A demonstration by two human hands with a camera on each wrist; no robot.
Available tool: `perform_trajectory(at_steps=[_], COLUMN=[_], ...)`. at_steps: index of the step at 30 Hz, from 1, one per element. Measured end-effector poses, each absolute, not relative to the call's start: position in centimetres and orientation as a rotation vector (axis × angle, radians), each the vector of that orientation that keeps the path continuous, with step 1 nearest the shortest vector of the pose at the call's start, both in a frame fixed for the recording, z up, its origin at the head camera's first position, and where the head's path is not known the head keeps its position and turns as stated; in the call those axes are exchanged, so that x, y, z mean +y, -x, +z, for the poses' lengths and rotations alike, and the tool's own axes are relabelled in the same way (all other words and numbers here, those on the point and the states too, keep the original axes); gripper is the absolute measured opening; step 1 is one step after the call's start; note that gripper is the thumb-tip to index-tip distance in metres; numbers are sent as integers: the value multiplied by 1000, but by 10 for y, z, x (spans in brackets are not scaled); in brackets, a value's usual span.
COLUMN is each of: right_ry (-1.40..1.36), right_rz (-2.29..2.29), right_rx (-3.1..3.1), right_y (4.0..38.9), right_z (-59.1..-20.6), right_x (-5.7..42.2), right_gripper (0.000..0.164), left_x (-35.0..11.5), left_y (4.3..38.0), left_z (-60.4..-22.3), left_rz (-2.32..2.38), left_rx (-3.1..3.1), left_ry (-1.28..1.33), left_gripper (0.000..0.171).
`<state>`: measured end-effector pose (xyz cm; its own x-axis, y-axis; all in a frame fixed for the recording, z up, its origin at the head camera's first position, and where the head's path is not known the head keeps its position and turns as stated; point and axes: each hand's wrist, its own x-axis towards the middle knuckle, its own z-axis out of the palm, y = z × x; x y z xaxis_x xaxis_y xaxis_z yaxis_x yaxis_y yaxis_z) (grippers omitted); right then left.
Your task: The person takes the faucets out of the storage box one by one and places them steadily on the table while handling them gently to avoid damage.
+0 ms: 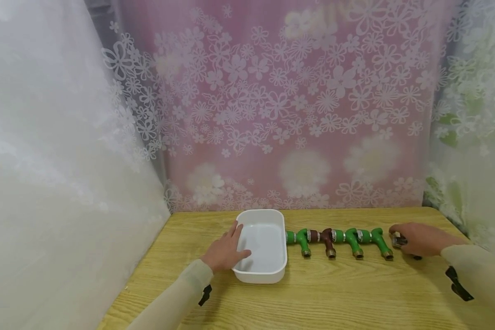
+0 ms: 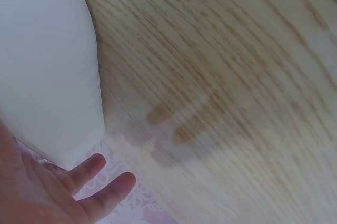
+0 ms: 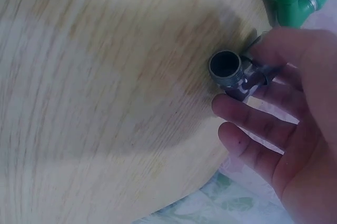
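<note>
My left hand (image 1: 224, 251) lies at the left rim of a white rectangular tray (image 1: 280, 270), its thumb over the inside and its fingers fairly straight. In the left wrist view two fingertips (image 2: 124, 184) stick out past the tray's white wall (image 2: 47, 71). With thumb and fingers my right hand (image 1: 422, 239) pinches a dark metal tap (image 3: 231, 74) at the right end of a row of taps. Its round threaded opening faces the right wrist camera; part of its body is hidden by the fingers. Nearest to it is a green tap (image 1: 380, 243).
Leftward along the row lie another green tap (image 1: 353, 243), a maroon tap (image 1: 327, 240) and a green tap (image 1: 302, 240) close by the tray's right side. All are on a wooden table (image 1: 313, 302). Flowered pink curtain (image 1: 293, 114) hangs behind, with pale sheets at both sides.
</note>
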<state>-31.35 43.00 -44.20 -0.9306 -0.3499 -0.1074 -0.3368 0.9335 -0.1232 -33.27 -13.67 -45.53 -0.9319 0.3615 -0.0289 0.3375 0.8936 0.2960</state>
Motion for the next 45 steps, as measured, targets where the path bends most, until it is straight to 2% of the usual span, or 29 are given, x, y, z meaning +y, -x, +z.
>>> perform_trajectory(at_steps=[12,22,26,45], right_ry=[584,483,482,486], right_rz=[-171,-181,-187,-152], right_rx=[3088,3132,3136,3179], right_y=[313,311,308,303], right_z=[-455,-457,-457,-463], right_x=[427,422,420,417], right_gripper=[13,18,24,29], left_x=[-136,-136,-137,-138], left_y=[331,332,333,334], left_z=[-453,-452,-454,-458], left_rz=[443,456,452,439], left_rx=[2976,2975,2972,2982], left_ry=[-555,-559,-556,-569], left_gripper=[89,89,89,89])
